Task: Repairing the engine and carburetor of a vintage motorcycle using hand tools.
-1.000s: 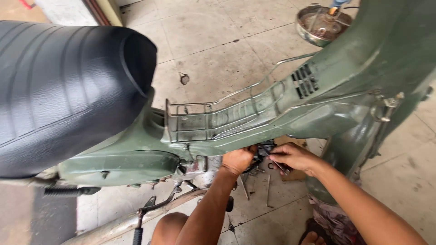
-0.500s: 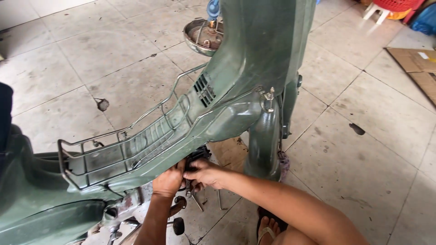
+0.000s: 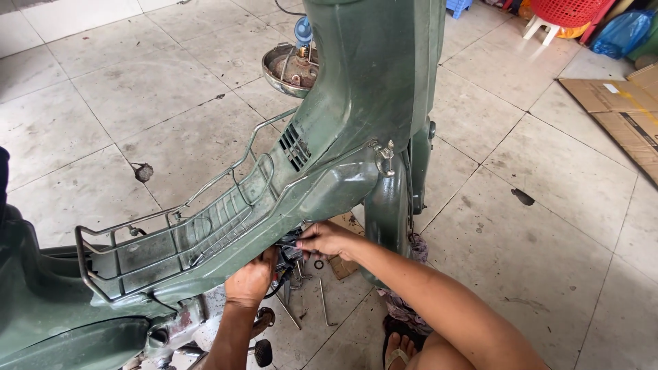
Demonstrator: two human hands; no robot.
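Both hands work under the green motorbike body, near centre. Left hand is curled up against the underside of the frame, fingers hidden behind it, so can't tell if it grips anything. Right hand comes in from the right, fingers bent and pinched on the dark engine parts tucked beneath the frame (too shadowed to make out what exactly). The 2 hands sit close, just apart, w/ the dark parts between them. A wire rack runs along the frame top, left of the hands. Thin metal rods lie on the tiled floor just near of the hands. Far centre: a round headlight shell. Cardboard lies far right.
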